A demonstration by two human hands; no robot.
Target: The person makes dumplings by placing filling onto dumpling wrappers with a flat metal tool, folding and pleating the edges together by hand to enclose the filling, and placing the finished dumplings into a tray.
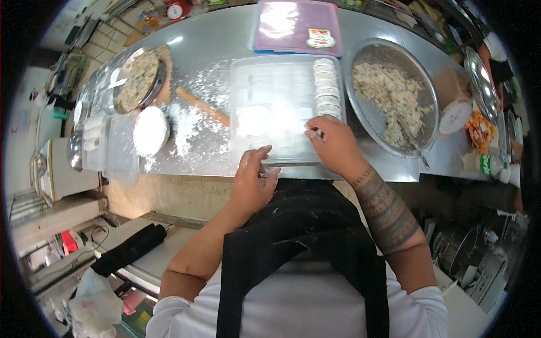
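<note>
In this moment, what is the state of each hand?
Left hand: open, loosely curled, nothing visible in it.
Right hand: closed on a small whitish piece, identity unclear.

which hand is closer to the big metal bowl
Right. The right hand is over the tray, close to the bowl; the left hand is farther away, by the tray's near edge.

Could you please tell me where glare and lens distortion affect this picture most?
In the head view, glare washes out part of the translucent tray and whitens a patch of the purple plastic lid; also in the head view, fisheye distortion bows the far edge of the steel table, and the corners go black.
</note>
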